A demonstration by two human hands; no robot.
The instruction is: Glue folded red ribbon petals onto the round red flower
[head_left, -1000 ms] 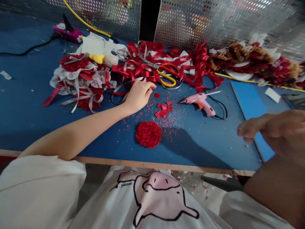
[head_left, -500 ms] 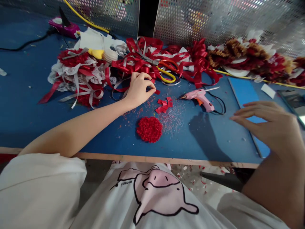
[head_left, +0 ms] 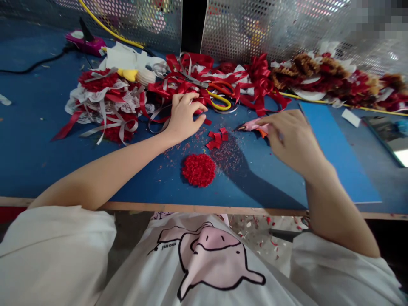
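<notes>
Two bare hands are at work over a blue bench (head_left: pixel 38 165). The right hand (head_left: pixel 291 138) is on the pink glue gun (head_left: pixel 253 124), its fingers bent over the rear of the tool; the handle is hidden behind them, and whether they have closed on it cannot be determined. The nozzle points left, toward a small cluster of red squares (head_left: pixel 217 139), and lies just apart from it. The left hand (head_left: pixel 183 119) rests at the near edge of a heap of red ribbons (head_left: pixel 259 78), fingers bent and parted, with a gap between thumb and forefinger; red material shows beside the fingers, but a grip on it cannot be confirmed. A round red pompom (head_left: pixel 198 170) lies on the bench near its front edge, between the two forearms, nearer the person than the squares and touched by neither hand. Fine red scraps litter the surface around the squares. Scissors (head_left: pixel 211 93) with orange and yellow handles lie on the ribbons, beyond the left hand. To the left of the ribbons sits a pile of lace rosettes (head_left: pixel 102 100) with pale bows. A blue board (head_left: pixel 338 157) lies flat to the right of the right hand, with a white card (head_left: pixel 351 118) beside it.
</notes>
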